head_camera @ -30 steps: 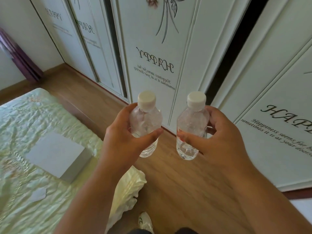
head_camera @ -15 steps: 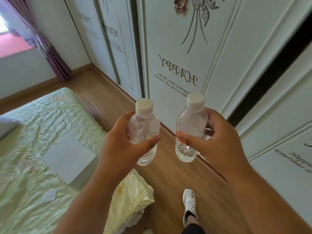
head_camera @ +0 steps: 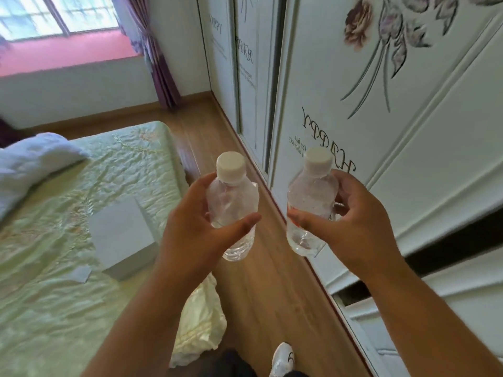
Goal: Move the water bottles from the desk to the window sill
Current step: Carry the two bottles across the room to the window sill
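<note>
Both hands up in front, each holding one water bottle upright. Left hand [head_camera: 190, 227]: grip wraps the left bottle [head_camera: 232, 210], thumb across its front. Right hand [head_camera: 353, 227]: grip wraps the right bottle [head_camera: 310, 202] likewise. Bottles apart, over wood floor [head_camera: 272, 281], between bed [head_camera: 81, 200] and wardrobe doors [head_camera: 408, 159]. Window sill [head_camera: 68, 50] far ahead, upper left.
</note>
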The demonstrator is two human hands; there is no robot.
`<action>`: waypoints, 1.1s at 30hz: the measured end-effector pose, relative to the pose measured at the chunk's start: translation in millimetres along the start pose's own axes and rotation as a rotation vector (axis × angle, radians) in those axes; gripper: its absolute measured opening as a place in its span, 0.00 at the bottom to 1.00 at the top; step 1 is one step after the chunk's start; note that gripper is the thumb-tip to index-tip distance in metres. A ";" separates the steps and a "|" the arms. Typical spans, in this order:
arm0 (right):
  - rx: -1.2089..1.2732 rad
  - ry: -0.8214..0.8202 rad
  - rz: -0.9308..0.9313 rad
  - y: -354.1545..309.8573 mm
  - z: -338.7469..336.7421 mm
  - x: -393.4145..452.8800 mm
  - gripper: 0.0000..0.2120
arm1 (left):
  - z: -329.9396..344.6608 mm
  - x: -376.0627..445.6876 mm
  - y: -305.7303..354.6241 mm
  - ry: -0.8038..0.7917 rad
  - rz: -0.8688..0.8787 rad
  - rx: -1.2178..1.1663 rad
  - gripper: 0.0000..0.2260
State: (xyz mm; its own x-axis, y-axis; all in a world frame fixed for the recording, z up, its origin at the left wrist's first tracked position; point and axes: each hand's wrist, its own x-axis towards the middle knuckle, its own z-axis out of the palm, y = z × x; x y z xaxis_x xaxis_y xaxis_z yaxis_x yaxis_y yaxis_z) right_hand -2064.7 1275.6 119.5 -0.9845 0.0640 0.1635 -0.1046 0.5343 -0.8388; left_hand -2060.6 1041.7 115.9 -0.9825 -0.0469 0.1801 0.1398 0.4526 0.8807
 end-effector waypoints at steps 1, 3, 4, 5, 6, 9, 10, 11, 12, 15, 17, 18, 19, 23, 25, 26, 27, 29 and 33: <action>0.015 -0.018 -0.009 4.1 -2.8 6.5 0.32 | 4.0 -0.1 1.5 0.019 -0.014 0.002 0.36; 0.043 -0.052 -0.017 10.8 -5.9 18.0 0.32 | 10.6 1.1 3.6 0.041 -0.043 0.006 0.37; 0.056 -0.070 -0.021 12.9 -6.3 22.7 0.31 | 12.9 2.1 4.5 0.045 -0.058 0.009 0.37; 0.069 -0.087 -0.025 14.9 -6.0 27.3 0.31 | 15.2 3.9 5.0 0.050 -0.073 0.009 0.37; 0.081 -0.102 -0.029 16.7 -5.6 31.6 0.31 | 17.3 6.3 5.4 0.057 -0.084 0.007 0.37; 0.097 -0.134 -0.035 22.3 -4.5 46.1 0.32 | 25.2 16.9 5.7 0.078 -0.084 0.018 0.37; 0.100 -0.142 -0.037 24.0 -4.1 51.3 0.32 | 27.7 21.1 4.7 0.078 -0.081 0.021 0.37; 0.100 -0.147 -0.035 25.5 -3.9 56.2 0.33 | 30.1 25.6 4.2 0.075 -0.083 0.020 0.37; 0.095 -0.147 -0.030 26.7 -3.8 61.5 0.33 | 32.4 31.0 3.4 0.071 -0.085 0.018 0.37; 0.068 -0.135 -0.021 29.8 -3.4 78.0 0.33 | 38.9 51.5 -4.8 0.050 -0.087 -0.004 0.35; 0.042 -0.118 -0.020 32.0 -3.4 89.5 0.33 | 42.9 67.2 -10.9 0.034 -0.085 -0.010 0.34; 0.029 -0.106 -0.019 33.6 -2.7 97.5 0.33 | 45.0 77.4 -15.2 0.023 -0.079 -0.013 0.34; 0.022 -0.098 -0.017 34.4 -2.2 103.4 0.32 | 46.6 85.5 -17.7 0.015 -0.071 -0.013 0.34; -0.012 -0.067 -0.006 32.9 7.1 137.0 0.33 | 44.9 129.2 -26.2 -0.020 -0.035 -0.038 0.37; -0.024 -0.054 -0.002 26.3 15.9 158.1 0.35 | 38.1 154.7 -30.1 -0.030 -0.017 -0.046 0.36; -0.028 -0.048 -0.007 21.7 21.3 169.1 0.36 | 33.6 167.6 -32.5 -0.029 -0.007 -0.047 0.36; -0.033 -0.043 -0.015 17.1 28.0 180.8 0.36 | 28.5 180.5 -35.6 -0.025 0.003 -0.047 0.36; -0.038 -0.042 -0.027 8.9 43.3 203.7 0.35 | 18.0 205.3 -44.4 -0.018 0.015 -0.049 0.35; -0.057 -0.042 -0.034 -3.7 76.3 240.5 0.34 | -6.9 246.0 -63.5 -0.015 0.012 -0.036 0.34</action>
State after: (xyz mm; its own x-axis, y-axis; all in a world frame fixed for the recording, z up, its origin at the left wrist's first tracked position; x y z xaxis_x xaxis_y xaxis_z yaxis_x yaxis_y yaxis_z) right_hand -2311.8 1224.7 122.3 -0.9856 0.0100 0.1688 -0.1314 0.5830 -0.8018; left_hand -2310.4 995.2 107.4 -0.9824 -0.0279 0.1845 0.1558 0.4210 0.8936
